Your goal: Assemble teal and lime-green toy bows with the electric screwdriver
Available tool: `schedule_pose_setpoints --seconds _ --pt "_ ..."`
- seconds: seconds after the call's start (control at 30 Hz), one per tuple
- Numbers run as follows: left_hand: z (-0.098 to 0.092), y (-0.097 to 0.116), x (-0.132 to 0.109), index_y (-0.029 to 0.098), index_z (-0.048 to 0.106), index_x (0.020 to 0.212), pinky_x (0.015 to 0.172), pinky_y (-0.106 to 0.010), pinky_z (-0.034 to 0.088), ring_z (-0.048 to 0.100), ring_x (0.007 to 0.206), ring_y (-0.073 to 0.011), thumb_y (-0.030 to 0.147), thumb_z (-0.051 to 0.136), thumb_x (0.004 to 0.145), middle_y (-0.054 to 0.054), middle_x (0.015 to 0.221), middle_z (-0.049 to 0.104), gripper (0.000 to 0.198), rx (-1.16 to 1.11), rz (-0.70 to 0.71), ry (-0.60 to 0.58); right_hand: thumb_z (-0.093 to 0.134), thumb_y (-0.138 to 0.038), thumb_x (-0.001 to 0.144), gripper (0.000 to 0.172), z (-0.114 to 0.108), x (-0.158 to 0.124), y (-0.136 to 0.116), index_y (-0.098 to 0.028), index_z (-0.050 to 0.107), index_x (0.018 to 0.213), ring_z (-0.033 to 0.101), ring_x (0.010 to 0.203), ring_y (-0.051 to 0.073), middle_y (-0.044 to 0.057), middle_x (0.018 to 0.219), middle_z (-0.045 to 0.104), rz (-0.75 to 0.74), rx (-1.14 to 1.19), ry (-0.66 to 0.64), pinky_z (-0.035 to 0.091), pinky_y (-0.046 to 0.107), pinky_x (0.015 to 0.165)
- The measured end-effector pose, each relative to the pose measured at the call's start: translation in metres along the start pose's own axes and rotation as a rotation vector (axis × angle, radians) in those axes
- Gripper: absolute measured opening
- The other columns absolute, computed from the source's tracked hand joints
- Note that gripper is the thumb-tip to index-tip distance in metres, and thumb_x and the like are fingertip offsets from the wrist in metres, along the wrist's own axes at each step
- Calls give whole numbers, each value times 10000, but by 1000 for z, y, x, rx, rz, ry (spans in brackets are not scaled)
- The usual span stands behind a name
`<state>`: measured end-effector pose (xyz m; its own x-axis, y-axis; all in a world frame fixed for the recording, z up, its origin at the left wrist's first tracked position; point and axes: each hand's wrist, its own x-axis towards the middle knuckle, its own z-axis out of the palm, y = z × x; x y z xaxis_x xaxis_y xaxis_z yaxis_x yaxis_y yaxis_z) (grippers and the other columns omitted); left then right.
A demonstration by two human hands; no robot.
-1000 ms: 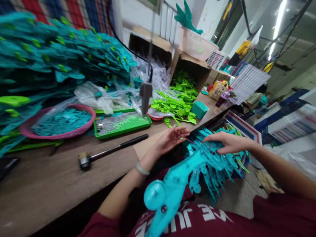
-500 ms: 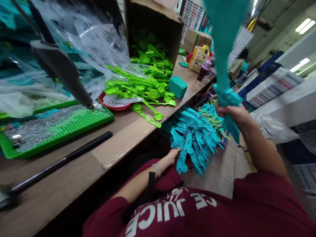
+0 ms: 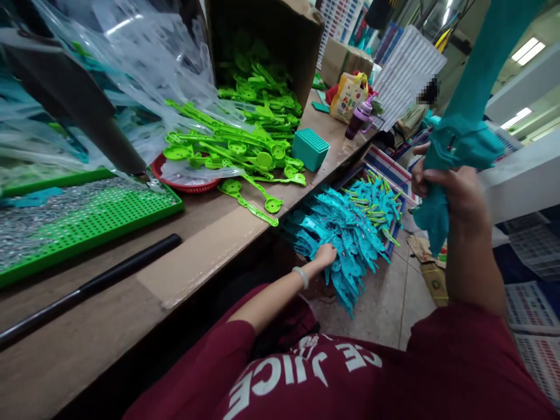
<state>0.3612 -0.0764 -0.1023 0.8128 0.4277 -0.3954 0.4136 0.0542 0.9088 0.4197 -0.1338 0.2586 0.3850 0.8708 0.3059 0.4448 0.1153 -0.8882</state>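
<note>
My right hand (image 3: 459,189) is wrapped round the handle of a teal plastic toy sword (image 3: 459,125), raised on the right with its broad blade pointing up out of view. My left hand (image 3: 326,255) reaches down to a heap of teal plastic pieces (image 3: 345,233) below the table edge. Its fingers are curled against the heap, and what they grip, if anything, is hidden. Some pieces in the heap show small screws or metal bits. Bright green strips (image 3: 371,201) lie among the teal pieces towards the back.
On the table (image 3: 105,326) are a green tray (image 3: 170,207) of small metal parts, a red basket (image 3: 188,184), green plastic parts (image 3: 245,146), a teal box (image 3: 310,150) and a black rod (image 3: 126,259). A power screwdriver (image 3: 87,105) hangs at left. Crates (image 3: 531,306) stand right.
My left hand has moved up and forward over the heap; a teal piece that was at its fingertips no longer shows there. My right hand has swung the toy sword to the right.
</note>
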Motion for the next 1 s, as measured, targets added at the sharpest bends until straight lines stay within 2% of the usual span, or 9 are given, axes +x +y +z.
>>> schedule_pose_setpoints --seconds 0.13,0.3,0.5,0.63,0.73,0.8,0.9,1.0 --pt "-10 7 2 185 597 1257 926 -449 558 628 1093 -230 389 610 963 -106 1290 607 358 209 63 -71 728 -219 742 368 5 -6 3 -177 630 1095 485 518 75 -46 685 585 59 -13 -3 282 302 493" --pt "-19 4 -13 181 603 1243 927 -454 557 631 1088 -229 387 610 963 -101 1273 616 347 317 98 -125 717 -194 751 346 8 -2 13 -169 651 1090 480 516 73 -47 694 579 125 -39 -35 281 297 496" --pt "-28 8 -31 182 606 1239 927 -450 557 631 1086 -226 383 611 963 -101 1272 616 341 189 117 -124 727 -210 749 365 11 8 10 -169 632 1099 481 501 78 -56 666 576 109 -101 -85 324 278 486" --pt "-42 8 -65 168 637 1156 898 -430 555 645 1010 -207 410 614 957 -84 1169 656 314 -18 197 -142 749 -253 732 330 15 12 0 -178 635 1032 499 545 84 -52 687 583 143 -251 -177 370 253 509" --pt "-76 15 -101 150 663 1124 832 -384 542 659 875 -194 524 549 957 -89 1033 700 426 -228 307 -182 716 -215 724 396 29 14 -3 -182 649 1113 607 724 129 -10 851 674 2 -427 -320 474 253 647" --pt "-111 28 -126 158 649 1208 819 -357 526 666 894 -206 629 424 960 -118 1092 707 578 -367 396 -183 657 -174 738 493 45 13 -2 -189 626 1230 656 918 175 34 1072 711 -169 -555 -460 512 287 799" --pt "-166 54 -163 196 583 1338 919 -382 503 640 1108 -260 685 375 929 -119 1312 646 670 -653 556 -180 622 -160 761 581 78 9 -2 -206 571 1339 656 1066 212 72 1241 686 -368 -723 -728 507 319 898" --pt "-204 72 -203 247 507 1428 1050 -450 442 555 1293 -295 554 501 927 -98 1422 588 587 -945 591 -256 619 -166 778 614 109 1 -6 -217 525 1383 654 1091 238 96 1272 672 -490 -805 -931 508 342 883"
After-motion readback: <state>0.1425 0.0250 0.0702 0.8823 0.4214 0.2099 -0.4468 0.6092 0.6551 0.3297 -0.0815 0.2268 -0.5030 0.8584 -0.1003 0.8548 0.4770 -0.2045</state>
